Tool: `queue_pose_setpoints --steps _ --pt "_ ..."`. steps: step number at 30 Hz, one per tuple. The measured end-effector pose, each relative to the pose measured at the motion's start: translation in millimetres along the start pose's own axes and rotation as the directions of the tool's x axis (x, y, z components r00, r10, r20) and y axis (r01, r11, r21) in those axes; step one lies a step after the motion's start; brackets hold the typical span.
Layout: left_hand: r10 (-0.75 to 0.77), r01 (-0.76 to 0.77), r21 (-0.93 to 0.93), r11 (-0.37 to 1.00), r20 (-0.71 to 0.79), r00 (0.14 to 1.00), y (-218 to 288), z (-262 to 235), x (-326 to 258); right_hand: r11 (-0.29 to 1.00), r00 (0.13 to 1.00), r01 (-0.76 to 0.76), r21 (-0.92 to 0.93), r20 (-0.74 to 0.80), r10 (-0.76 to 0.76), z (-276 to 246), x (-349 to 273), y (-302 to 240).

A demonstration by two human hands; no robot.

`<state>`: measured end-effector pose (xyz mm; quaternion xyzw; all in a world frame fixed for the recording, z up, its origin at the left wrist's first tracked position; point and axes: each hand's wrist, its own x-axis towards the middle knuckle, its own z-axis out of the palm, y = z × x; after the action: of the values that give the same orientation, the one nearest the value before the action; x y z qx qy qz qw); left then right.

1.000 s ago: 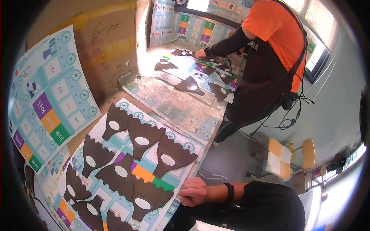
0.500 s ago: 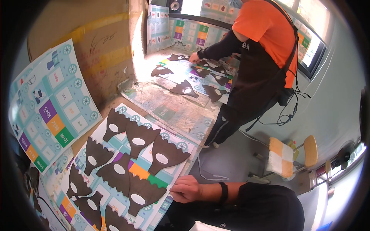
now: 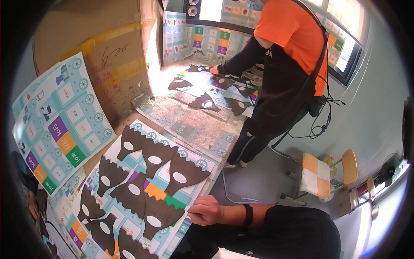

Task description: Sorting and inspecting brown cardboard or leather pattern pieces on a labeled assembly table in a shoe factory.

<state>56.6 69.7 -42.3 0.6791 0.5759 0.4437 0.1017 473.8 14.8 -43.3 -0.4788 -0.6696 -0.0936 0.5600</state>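
Note:
My right hand comes in from the right with curled fingers, its fingertips at the right edge of a printed sheet. I cannot make out whether they pinch the edge or something small. Several dark brown fan-shaped pieces with scalloped ends and white ovals lie on this sheet. One piece is close to my fingertips, another sits above it, and one more is near the middle. Coloured blocks and pale blue wheel drawings show between them. My left hand is out of view.
A co-worker in an orange shirt and dark apron leans over the far table, a hand among similar brown pieces. Upright printed sheets stand at left before a cardboard box. A chair with a checked cushion stands at right.
My view has shifted slightly, so the sheet and pieces sit a little lower. My right hand stays at the sheet's edge. The co-worker remains bent over the far table.

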Motion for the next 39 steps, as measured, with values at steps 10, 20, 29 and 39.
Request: queue_pose_setpoints --steps 10,20,29,39 --pt "-0.059 0.059 -0.038 0.998 0.013 0.998 -3 -2 0 1.0 1.0 0.009 -0.003 -0.001 -0.009 4 0 2" --pt "-0.085 0.085 0.006 0.996 0.053 0.995 11 -5 4 1.0 1.0 0.011 0.004 0.003 -0.011 5 0 2" --pt "-0.115 0.117 -0.034 0.993 0.055 0.992 13 -6 2 1.0 1.0 0.01 0.005 0.007 -0.01 3 -1 0" --pt "-0.137 0.139 -0.044 0.989 0.049 0.989 14 -4 3 1.0 1.0 0.009 0.008 -0.002 -0.009 2 0 1"
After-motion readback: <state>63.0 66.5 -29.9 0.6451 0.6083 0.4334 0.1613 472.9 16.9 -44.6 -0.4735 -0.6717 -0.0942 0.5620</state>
